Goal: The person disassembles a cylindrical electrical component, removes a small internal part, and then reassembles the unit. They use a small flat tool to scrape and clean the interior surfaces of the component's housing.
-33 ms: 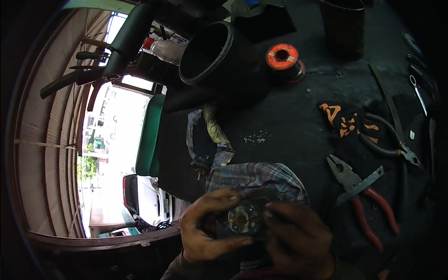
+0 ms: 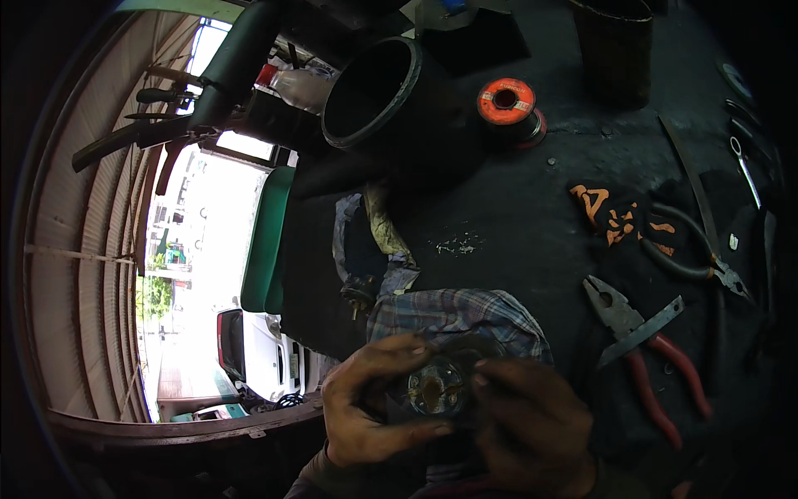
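A round metal part [image 2: 432, 394] with a brownish centre and shiny edge sits low in the middle of the view. My left hand [image 2: 366, 403] is closed around it, with thumb and fingers on opposite sides of its rim. At the part's right edge, the fingers of my right hand [image 2: 536, 424] are bent and pressed together. Whatever they pinch is too dark and small to make out. Just beyond both hands lies a crumpled plaid cloth [image 2: 457, 312].
To the right lie red-handled pliers [image 2: 619, 312] with a flat metal strip [image 2: 644, 330] across them, and dark-handled long-nose pliers [image 2: 686, 249]. Farther off stand an orange wire spool [image 2: 509, 96], a large black container [image 2: 374, 91] and a dark can [image 2: 615, 58].
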`<state>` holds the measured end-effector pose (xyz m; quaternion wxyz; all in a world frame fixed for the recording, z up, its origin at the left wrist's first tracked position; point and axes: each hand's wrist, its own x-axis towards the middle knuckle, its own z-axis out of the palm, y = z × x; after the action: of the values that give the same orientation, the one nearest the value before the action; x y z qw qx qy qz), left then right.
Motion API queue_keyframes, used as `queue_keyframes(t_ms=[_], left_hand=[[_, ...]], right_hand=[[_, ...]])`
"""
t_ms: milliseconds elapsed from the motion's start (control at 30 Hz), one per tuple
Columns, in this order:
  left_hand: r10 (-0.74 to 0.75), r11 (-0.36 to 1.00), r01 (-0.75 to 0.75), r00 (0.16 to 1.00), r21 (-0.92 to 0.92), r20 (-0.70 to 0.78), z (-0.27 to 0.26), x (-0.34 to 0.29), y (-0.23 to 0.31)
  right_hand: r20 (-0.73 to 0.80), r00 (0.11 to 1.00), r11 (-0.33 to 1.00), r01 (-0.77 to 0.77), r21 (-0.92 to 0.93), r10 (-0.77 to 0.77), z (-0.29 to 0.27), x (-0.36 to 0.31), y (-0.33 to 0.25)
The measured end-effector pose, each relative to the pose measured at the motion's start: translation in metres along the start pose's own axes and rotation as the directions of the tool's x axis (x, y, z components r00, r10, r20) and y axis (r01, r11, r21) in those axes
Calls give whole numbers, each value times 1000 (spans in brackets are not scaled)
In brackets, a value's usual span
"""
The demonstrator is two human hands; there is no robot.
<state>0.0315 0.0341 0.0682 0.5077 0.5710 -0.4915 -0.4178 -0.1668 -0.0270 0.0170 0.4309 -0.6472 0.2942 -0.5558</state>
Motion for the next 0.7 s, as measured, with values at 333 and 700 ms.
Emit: queue_keyframes(t_ms=[333, 700], left_hand=[[96, 990, -95, 995, 106, -3, 1, 7, -18], [174, 985, -174, 985, 5, 1, 9, 7, -25]], right_hand=[[65, 998, 998, -22, -66, 26, 1, -2, 1], [34, 991, 988, -132, 80, 129, 9, -11, -2]])
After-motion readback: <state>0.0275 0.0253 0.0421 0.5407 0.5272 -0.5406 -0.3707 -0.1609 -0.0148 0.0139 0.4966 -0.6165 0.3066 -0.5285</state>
